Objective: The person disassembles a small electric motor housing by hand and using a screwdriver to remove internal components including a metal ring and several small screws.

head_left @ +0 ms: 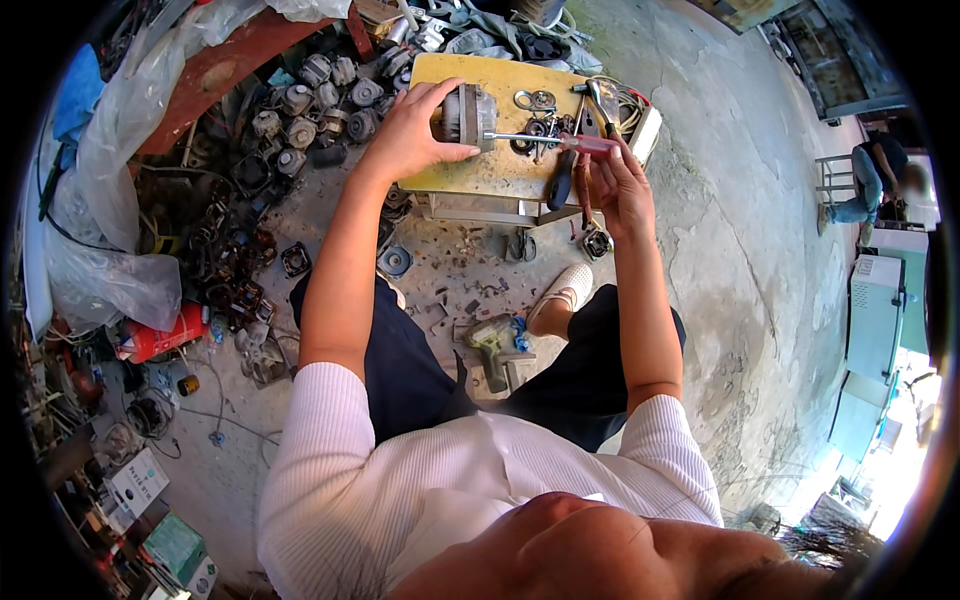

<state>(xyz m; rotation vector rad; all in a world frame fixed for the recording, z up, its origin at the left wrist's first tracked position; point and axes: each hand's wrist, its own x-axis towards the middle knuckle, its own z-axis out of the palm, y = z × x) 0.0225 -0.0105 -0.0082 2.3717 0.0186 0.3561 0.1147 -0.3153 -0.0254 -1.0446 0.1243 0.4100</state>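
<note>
Grey metal first: in the head view, a small motor (466, 113) sits upper centre on the yellow table (500, 170), the left hand (412, 135) clenched around its housing. The right hand (618, 185) grips a red-handled screwdriver (555, 140), its tip meeting the motor's face. Best kept level, pressed straight in, motor braced firmly. Washers (535, 100) lie just behind.

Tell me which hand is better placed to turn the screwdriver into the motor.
Right. The right hand already grips the screwdriver by its red handle, its tip at the motor. The left hand is wrapped around the motor, steadying it on the yellow table.
</note>
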